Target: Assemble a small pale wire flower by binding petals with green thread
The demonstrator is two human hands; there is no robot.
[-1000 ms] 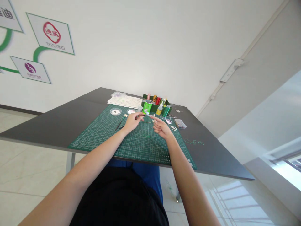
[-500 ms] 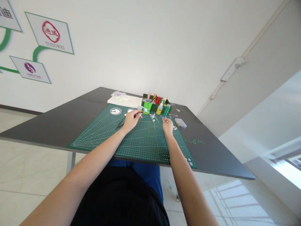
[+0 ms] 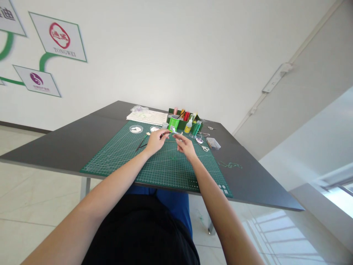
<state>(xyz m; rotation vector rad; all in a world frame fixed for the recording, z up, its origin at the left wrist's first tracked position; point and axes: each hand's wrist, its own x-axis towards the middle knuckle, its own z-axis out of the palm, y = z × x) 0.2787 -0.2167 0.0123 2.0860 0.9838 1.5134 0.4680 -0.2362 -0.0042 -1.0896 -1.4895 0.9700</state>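
My left hand (image 3: 157,142) is closed in a pinch over the middle of the mat. A small pale-blue and white ornament (image 3: 173,129) sticks out from its fingertips, with a dark stem partly hidden by the fingers. My right hand (image 3: 186,147) is close beside it, index fingertip near the ornament and the other fingers bent. Whatever its fingertips pinch is too small to make out. Under both hands lies a green cutting mat (image 3: 165,167). Just behind stands a bright green cup (image 3: 173,123). A thin stick (image 3: 171,141) lies crosswise near the fingers.
Behind the hands are a dark green box (image 3: 179,123) of thread spools, a yellow glue bottle (image 3: 188,126) and a green spool (image 3: 196,127). Scissors (image 3: 204,148) and a clear case (image 3: 213,143) lie right. Small dishes (image 3: 136,129) and a white pad (image 3: 149,117) sit left.
My right hand has moved left from beside the green spool to the ornament at my left hand. A round pale item and the scissors now show where it was. The left hand barely moved.
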